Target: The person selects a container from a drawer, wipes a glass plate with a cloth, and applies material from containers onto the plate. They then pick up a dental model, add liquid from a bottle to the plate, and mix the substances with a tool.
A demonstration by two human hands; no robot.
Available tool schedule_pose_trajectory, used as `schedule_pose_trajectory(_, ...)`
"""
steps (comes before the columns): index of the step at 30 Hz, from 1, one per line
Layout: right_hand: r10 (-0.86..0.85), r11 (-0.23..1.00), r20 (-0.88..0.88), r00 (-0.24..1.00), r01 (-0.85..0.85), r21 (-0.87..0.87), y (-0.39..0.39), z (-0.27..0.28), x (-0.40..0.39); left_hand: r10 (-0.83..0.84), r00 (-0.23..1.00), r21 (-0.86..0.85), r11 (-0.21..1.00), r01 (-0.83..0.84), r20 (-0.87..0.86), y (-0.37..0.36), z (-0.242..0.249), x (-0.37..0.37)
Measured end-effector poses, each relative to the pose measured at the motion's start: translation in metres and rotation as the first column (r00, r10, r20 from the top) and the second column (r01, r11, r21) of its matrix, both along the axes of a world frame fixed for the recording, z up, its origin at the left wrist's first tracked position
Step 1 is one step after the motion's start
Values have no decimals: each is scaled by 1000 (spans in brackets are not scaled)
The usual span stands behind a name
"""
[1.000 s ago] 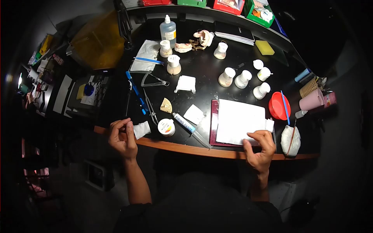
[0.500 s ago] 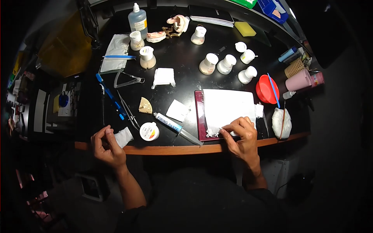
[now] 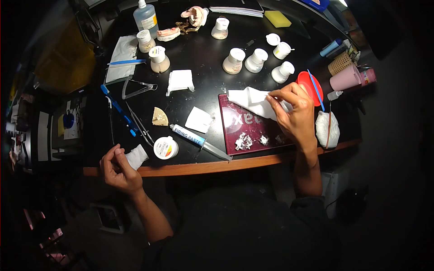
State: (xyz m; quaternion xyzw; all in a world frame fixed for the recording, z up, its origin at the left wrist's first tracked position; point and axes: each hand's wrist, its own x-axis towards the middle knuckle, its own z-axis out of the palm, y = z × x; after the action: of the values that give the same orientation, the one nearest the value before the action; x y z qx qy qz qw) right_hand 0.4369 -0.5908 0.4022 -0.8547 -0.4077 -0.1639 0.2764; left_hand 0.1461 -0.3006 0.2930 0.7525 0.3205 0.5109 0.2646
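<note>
My right hand (image 3: 296,108) pinches a white paper sheet (image 3: 257,101) between thumb and fingertips. The sheet is folded over and partly raised above a dark red slab (image 3: 226,131) with pale lettering. Crumbly white lumps (image 3: 243,141) lie on the slab's near part. At the front left edge, my left hand (image 3: 120,169) is curled around one end of a folded white tissue (image 3: 137,157); its grip is partly hidden. Just right of the tissue stands a white lidded jar (image 3: 166,148). A syringe labelled FIRING PASTE (image 3: 194,139) lies between that jar and the slab.
Several powder bottles (image 3: 233,62) stand across the black table. Tweezers (image 3: 140,124), a blue-handled tool (image 3: 120,110) and a caliper (image 3: 138,88) lie left. At right are a red bowl (image 3: 305,81) and a white wad (image 3: 326,130) with a brush (image 3: 329,122).
My right hand has moved up and right, peeling the paper sheet back and uncovering the slab and white lumps. The left hand stays with the tissue. The whole view has shifted slightly.
</note>
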Motion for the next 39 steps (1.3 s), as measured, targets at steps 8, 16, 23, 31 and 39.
schedule_pose_trajectory(8,-22,987,169,985,49,-154,14,-8,20,25,1000,-35,999,-26,-3,-2,2,3)
schedule_pose_trajectory(16,37,997,207,978,-22,-74,19,-7,18,-52,998,-92,994,54,23,-5,14,-4)
schedule_pose_trajectory(23,62,997,213,975,-68,21,23,-10,15,-279,960,-5,960,279,-35,-32,47,-5)
schedule_pose_trajectory(31,111,965,271,956,-169,200,21,1,5,-360,932,77,931,356,38,-20,87,30)
schedule_pose_trajectory(39,308,931,308,900,-352,97,16,36,-24,-617,787,347,740,576,9,21,172,140)
